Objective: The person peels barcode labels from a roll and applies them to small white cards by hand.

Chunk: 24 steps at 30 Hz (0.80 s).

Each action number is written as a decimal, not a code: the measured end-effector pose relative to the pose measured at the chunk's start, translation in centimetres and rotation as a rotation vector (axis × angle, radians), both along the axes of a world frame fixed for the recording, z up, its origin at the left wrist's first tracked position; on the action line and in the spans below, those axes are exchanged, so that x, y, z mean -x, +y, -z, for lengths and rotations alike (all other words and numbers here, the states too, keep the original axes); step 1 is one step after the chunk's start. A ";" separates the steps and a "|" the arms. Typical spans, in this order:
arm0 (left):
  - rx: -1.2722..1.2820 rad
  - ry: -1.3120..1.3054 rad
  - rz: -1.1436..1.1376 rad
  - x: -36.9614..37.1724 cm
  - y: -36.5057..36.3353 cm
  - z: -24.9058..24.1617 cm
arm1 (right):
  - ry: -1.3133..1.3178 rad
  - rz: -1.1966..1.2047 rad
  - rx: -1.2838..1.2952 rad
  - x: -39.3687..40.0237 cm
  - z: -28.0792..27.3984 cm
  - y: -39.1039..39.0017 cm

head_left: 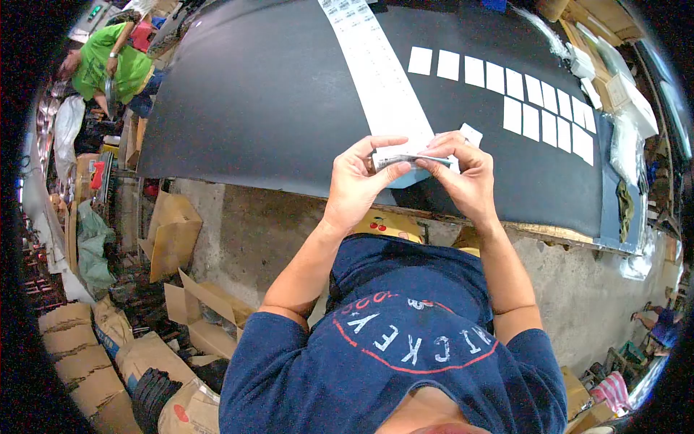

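Observation:
A long white strip of labels (383,76), printed at its far end, runs across the black table toward me. At its near end, over the table's front edge, both my hands are closed. My left hand (365,173) pinches the folded, printed end between thumb and fingers. From the other side my right hand (466,173) grips the same end, thumb toward the left thumb. A light blue piece (409,178) shows just below the fingers. Behind the right knuckles lies a small white card (471,134).
Two rows of white cards (494,77) lie on the black table (260,94) at the right. Clear plastic bags (623,148) and white boxes (630,98) line its right end. Open cardboard boxes (206,307) stand on the floor at left. A person in green (116,61) is at far left.

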<state>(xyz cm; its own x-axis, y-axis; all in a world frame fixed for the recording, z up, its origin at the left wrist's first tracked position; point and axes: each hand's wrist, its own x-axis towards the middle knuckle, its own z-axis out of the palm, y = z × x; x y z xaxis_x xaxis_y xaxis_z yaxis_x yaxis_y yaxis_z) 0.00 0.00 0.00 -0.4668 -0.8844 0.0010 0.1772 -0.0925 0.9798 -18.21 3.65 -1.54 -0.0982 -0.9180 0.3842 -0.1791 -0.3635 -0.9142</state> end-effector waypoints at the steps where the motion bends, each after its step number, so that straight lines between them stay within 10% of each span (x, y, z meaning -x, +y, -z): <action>1: -0.028 0.023 -0.011 0.0 0.0 0.1 | -0.015 0.013 -0.015 -0.1 -0.2 0.0; 24: 0.032 -0.040 -0.084 1.5 0.3 0.3 | 0.063 0.096 0.004 0.4 0.2 0.4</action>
